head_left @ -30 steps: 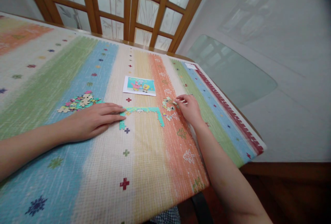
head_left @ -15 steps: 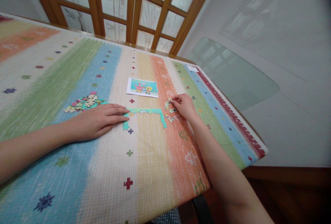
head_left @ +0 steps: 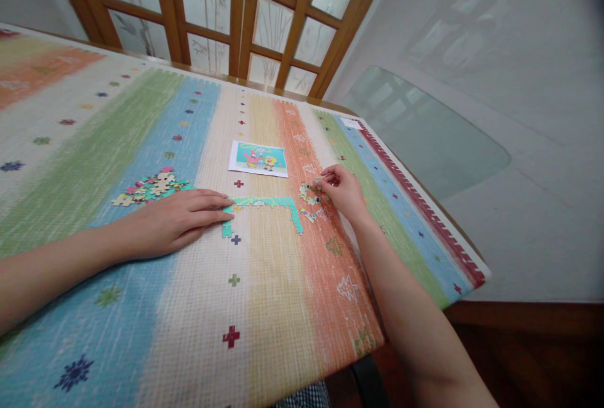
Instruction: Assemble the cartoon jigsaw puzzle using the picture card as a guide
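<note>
My left hand (head_left: pixel 184 219) lies flat with fingers stretched out, its fingertips touching the left corner of a partly joined jigsaw puzzle border (head_left: pixel 271 202). The border is turquoise and forms a top strip with two short sides. My right hand (head_left: pixel 343 191) pinches what looks like a small jigsaw piece (head_left: pixel 318 182), partly hidden by the fingers. Just below those fingertips lies a cluster of loose pieces (head_left: pixel 306 194), with a few more pieces (head_left: pixel 309 214) nearer me. Beyond my left wrist sits a heap of mixed jigsaw pieces (head_left: pixel 153 187), some face down.
A printed picture card (head_left: pixel 260 158) with cartoon figures lies beyond the border. The striped tablecloth (head_left: pixel 274 307) covers the table, whose right edge runs beside a white wall (head_left: pixel 542 219). Wooden doors with glass panes (head_left: pixel 240 18) stand behind the table.
My right hand has shifted slightly right and lifted a little from the loose cluster, fingertips pinched. My left hand stays at the border's corner. The view has moved very slightly.
</note>
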A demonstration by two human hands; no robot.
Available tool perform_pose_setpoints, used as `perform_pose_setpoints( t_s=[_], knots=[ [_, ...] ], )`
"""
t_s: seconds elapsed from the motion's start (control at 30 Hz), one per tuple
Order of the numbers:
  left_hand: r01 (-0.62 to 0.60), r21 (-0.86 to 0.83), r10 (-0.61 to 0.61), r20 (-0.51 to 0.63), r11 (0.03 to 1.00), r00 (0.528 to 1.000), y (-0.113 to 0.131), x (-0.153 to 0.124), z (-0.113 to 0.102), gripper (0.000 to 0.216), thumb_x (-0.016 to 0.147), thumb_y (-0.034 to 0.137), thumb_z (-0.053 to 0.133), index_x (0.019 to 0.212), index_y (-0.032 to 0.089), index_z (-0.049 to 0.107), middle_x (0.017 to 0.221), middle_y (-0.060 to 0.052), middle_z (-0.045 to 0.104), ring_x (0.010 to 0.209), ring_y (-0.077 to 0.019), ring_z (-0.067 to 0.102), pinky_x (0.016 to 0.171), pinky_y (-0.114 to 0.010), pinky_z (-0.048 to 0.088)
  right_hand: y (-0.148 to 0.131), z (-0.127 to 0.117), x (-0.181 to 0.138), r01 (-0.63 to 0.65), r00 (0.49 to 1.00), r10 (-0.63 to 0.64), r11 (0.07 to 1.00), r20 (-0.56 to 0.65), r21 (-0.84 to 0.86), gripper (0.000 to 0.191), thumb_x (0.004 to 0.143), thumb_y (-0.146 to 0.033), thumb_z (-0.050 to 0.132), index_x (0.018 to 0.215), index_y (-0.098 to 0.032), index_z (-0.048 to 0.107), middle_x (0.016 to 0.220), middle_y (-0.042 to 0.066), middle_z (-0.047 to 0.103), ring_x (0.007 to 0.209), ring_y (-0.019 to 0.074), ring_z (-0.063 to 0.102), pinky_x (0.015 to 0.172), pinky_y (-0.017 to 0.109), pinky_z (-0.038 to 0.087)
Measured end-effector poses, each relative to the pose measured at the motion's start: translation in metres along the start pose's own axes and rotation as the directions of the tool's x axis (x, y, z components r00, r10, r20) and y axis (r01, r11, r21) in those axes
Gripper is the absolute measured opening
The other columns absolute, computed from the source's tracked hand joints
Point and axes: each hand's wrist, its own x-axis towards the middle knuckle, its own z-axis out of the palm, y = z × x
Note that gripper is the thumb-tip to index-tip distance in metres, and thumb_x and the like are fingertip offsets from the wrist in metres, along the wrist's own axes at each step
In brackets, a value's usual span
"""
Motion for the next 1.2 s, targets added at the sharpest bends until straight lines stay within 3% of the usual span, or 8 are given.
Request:
perform_pose_setpoints(
  t_s=[0.07,0.3,0.53,0.8,1.0,1.2],
  knots=[
    [0.000,-0.010,0.000,-0.006,1.000,1.000,0.000,0.000,0.000,0.041,0.104,0.024,0.043,0.140,0.034,0.057,0.146,-0.004,0.057,0.132,-0.0242,0.055,0.111,-0.046,0.045,-0.009,-0.006,-0.009,0.003,0.998,-0.010,0.995,0.069,0.099,0.029,0.077,-0.039,0.070,0.099,-0.020,0.069,0.072,0.000,0.066,0.067,0.0168,0.059,0.066,0.032,0.045],
    [0.001,0.003,-0.001,0.006,1.000,1.000,0.000,0.000,0.000,0.042,0.103,0.023,0.043,0.142,0.033,0.057,0.148,-0.005,0.056,0.133,-0.0252,0.055,0.111,-0.047,0.045,-0.046,-0.024,-0.043,-0.052,0.969,-0.008,0.970,0.245,0.239,0.022,0.077,-0.041,0.077,0.090,-0.023,0.077,0.092,0.006,0.077,0.084,0.0209,0.069,0.081,0.039,0.054],
    [-0.003,-0.006,0.003,0.005,1.000,1.000,0.000,0.000,-0.001,0.043,0.102,0.023,0.044,0.142,0.034,0.056,0.147,-0.004,0.056,0.133,-0.0254,0.055,0.111,-0.047,0.046,-0.058,-0.032,-0.056,-0.241,0.909,0.073,0.895,0.409,0.376,0.033,0.072,-0.044,0.083,0.099,-0.024,0.080,0.095,0.005,0.077,0.083,0.0189,0.070,0.083,0.038,0.057],
    [0.010,-0.028,-0.009,0.019,1.000,1.000,0.000,-0.001,-0.002,0.044,0.102,0.023,0.046,0.143,0.036,0.055,0.148,-0.003,0.055,0.134,-0.0246,0.054,0.113,-0.046,0.044,-0.063,-0.033,-0.059,-0.315,0.873,0.088,0.853,0.479,0.417,0.027,0.071,-0.044,0.085,0.084,-0.022,0.076,0.081,0.003,0.073,0.075,0.0159,0.067,0.077,0.034,0.055],
    [0.017,-0.044,-0.017,0.014,0.999,1.000,-0.001,0.000,-0.001,0.043,0.101,0.023,0.046,0.141,0.035,0.057,0.147,-0.003,0.056,0.134,-0.0246,0.054,0.113,-0.046,0.043,-0.062,-0.032,-0.062,-0.296,0.881,0.083,0.865,0.465,0.406,0.038,0.076,-0.044,0.081,0.108,-0.023,0.076,0.089,0.004,0.074,0.078,0.0159,0.067,0.076,0.033,0.055],
    [0.011,-0.009,-0.011,0.029,1.000,1.000,-0.001,0.000,-0.001,0.044,0.102,0.022,0.044,0.143,0.035,0.055,0.149,-0.003,0.055,0.134,-0.0252,0.054,0.112,-0.047,0.044,-0.058,-0.029,-0.061,-0.372,0.876,0.135,0.800,0.463,0.470,0.030,0.073,-0.043,0.083,0.097,-0.025,0.079,0.097,0.004,0.075,0.082,0.0160,0.068,0.082,0.035,0.056]
  ],
)
